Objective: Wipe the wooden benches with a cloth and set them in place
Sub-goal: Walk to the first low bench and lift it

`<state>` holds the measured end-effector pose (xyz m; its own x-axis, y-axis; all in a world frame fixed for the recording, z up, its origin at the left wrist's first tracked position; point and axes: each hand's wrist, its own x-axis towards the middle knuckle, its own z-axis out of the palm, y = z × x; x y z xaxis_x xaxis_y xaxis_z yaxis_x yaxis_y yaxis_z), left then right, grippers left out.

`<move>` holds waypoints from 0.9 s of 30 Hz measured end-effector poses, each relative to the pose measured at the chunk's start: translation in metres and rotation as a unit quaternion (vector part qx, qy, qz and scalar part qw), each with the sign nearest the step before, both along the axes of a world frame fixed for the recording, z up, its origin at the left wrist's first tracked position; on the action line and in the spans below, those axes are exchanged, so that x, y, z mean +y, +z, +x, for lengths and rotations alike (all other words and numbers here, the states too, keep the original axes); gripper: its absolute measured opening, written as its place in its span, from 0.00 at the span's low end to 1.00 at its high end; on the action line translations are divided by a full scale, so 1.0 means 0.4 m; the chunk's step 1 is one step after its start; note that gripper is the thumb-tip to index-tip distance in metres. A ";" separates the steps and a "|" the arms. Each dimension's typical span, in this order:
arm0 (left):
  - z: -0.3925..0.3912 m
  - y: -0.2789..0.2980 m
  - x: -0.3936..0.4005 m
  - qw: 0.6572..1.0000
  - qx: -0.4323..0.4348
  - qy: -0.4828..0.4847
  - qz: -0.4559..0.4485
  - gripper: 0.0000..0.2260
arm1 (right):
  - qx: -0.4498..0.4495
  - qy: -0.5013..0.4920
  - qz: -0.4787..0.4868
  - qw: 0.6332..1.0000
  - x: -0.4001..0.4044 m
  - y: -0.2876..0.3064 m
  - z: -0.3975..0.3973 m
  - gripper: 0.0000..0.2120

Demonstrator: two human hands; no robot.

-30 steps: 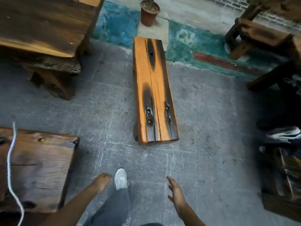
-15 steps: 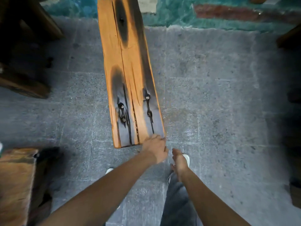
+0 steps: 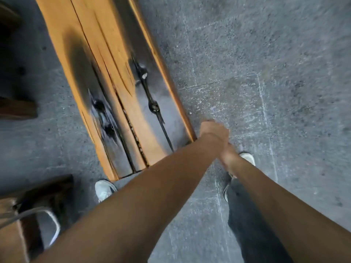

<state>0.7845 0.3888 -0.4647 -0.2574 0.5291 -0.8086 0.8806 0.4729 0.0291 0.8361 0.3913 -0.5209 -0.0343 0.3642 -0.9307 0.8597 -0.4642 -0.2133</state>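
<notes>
**Both hands at near right corner of bench**

Far left edge: dark wooden furniture (image 3: 13,103), blurred, apart from the bench. Near left corner: another wooden piece (image 3: 11,232) with a pale cord (image 3: 51,221) looping off it.

Bench (image 3: 106,73) lies on the grey paved floor (image 3: 266,73), running from far left toward near centre. Orange wood top with dark scorched patches, long cracks, and dark metal fittings (image 3: 152,103) set in the near half. Its near end sits just beyond the left shoe (image 3: 104,188).

Left arm crosses from near left over the bench's near end. Left hand (image 3: 214,131) is at the bench's near right corner, fingers curled; motion blur and the angle hide the fingertips, so cannot tell if it grips the edge or is just clenched beside it.

Right hand (image 3: 228,156) is just near and right of the left hand, touching or overlapping its wrist, off the bench, over the floor. Heavily blurred; cannot tell whether its fingers are curled or relaxed.

Right shoe (image 3: 247,158) is partly hidden behind the right hand; dark trouser leg (image 3: 247,215) runs below it toward the near edge.
</notes>
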 end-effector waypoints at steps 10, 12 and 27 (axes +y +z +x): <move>-0.036 -0.038 -0.049 0.997 0.069 0.024 -0.020 0.17 | 0.139 0.190 -0.063 0.970 -0.025 -0.062 -0.006 0.10; -0.021 -0.018 -0.063 0.997 0.071 0.012 -0.002 0.19 | 0.187 0.268 -0.119 0.938 0.023 -0.032 0.068 0.05; 0.067 0.111 -0.143 0.462 0.342 0.712 0.403 0.18 | 0.340 0.372 -0.012 0.864 0.245 0.158 -0.184 0.25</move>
